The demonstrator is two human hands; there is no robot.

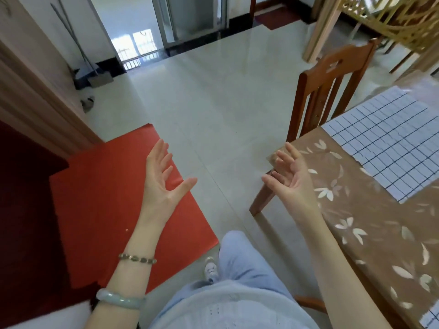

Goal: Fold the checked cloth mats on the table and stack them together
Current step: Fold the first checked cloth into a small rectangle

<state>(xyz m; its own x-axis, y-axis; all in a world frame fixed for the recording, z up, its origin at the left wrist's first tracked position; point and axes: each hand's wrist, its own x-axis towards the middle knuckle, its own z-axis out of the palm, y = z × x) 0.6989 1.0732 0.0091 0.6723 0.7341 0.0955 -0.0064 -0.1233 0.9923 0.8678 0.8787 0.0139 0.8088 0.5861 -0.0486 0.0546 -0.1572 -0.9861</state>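
**A:** What are the hands doing?

**B:** Both are raised in front of the person and hold nothing. The left hand (164,179) is open with its palm turned inward, fingers straight and slightly apart, thumb stuck out to the side. The right hand (288,176) faces it with the palm up and the fingers loosely bent.

**A:** Are they touching anything?

**B:** No. They are well apart from each other and neither touches any cloth. A bead bracelet (137,257) and a pale green bangle (120,299) sit on the left forearm.

**A:** Where is the checked mat?

**B:** The checked mat (389,141) lies flat and unfolded on the table (370,233), to the right of the right hand and beyond it. It is white with dark grid lines. The table has a brown cover with a pale leaf print. A sliver of gridded white shows at the bottom right edge, but I cannot tell what it is.

**A:** And around that?

**B:** A wooden chair (330,91) stands at the table's far corner. Under the left hand is a red floor mat (114,210) on the pale tiled floor (213,103). One white shoe (210,269) shows below, beside a leg in light blue.
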